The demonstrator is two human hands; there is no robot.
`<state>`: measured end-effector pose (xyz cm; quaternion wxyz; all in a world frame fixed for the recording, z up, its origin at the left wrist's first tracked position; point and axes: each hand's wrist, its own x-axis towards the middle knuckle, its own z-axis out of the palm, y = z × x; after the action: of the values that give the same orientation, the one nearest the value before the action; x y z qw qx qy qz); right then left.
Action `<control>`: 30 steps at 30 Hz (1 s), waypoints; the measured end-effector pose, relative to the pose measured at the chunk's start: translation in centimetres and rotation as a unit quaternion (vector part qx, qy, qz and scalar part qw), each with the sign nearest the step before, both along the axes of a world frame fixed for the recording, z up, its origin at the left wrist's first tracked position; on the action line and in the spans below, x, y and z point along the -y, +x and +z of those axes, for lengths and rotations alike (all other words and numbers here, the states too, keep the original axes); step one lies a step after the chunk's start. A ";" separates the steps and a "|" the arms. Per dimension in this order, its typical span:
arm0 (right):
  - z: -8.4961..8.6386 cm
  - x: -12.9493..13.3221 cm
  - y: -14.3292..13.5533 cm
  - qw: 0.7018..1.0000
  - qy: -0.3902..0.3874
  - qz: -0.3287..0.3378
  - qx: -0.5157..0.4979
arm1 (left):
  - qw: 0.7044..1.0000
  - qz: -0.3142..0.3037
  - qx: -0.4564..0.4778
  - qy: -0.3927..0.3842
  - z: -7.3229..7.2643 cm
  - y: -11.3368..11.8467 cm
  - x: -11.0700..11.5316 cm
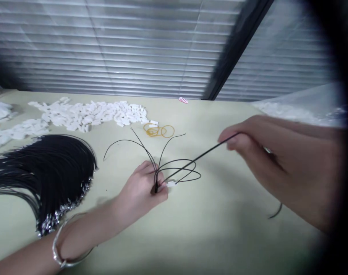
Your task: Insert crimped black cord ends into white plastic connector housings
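My left hand [149, 184] is closed around a small bundle of thin black cords [156, 176], whose loose ends fan upward and loop to the right. A small white plastic piece [171, 184] sticks out beside its fingertips, at the end of a looped cord. Over on the right, my right hand [279, 164] pinches one black cord [206, 152] between thumb and finger. That cord runs taut down to the left hand. A short dark cord end [275, 212] shows below the right hand. What lies inside the left fist is hidden.
To the left lies a thick bunch of black cords [59, 164] with shiny metal ends. White plastic pieces [93, 113] are heaped behind it. Yellow rubber bands [159, 131] and a striped pink-and-white piece [183, 100] rest farther back. A clear plastic bag [302, 103] stands at right, below window blinds.
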<state>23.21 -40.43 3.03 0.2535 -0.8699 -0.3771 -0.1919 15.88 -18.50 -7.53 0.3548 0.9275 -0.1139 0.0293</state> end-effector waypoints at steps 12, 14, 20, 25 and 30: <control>-6.6 -1.2 0.9 0.841 0.121 0.139 -0.508 | 1.000 0.003 0.011 0.023 -0.2 0.0 0.0; -7.6 -1.6 1.0 0.836 0.138 0.150 -0.510 | 1.000 0.008 0.003 0.013 -0.2 0.0 0.0; -10.3 -2.2 1.0 0.853 0.165 0.131 -0.477 | 1.000 -0.002 0.009 0.008 -0.1 -0.1 -0.1; -11.0 -2.1 0.0 0.886 0.107 0.131 -0.432 | 0.999 -0.010 0.033 0.019 -0.3 -0.1 -0.1; -10.6 -2.1 -0.3 0.903 0.101 0.165 -0.384 | 0.999 -0.022 0.030 0.025 0.0 -0.1 -0.1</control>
<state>22.86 -38.35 -7.58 0.4928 -0.7713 -0.3677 0.1644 15.78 -18.35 -7.53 0.3284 0.9321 -0.1454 0.0465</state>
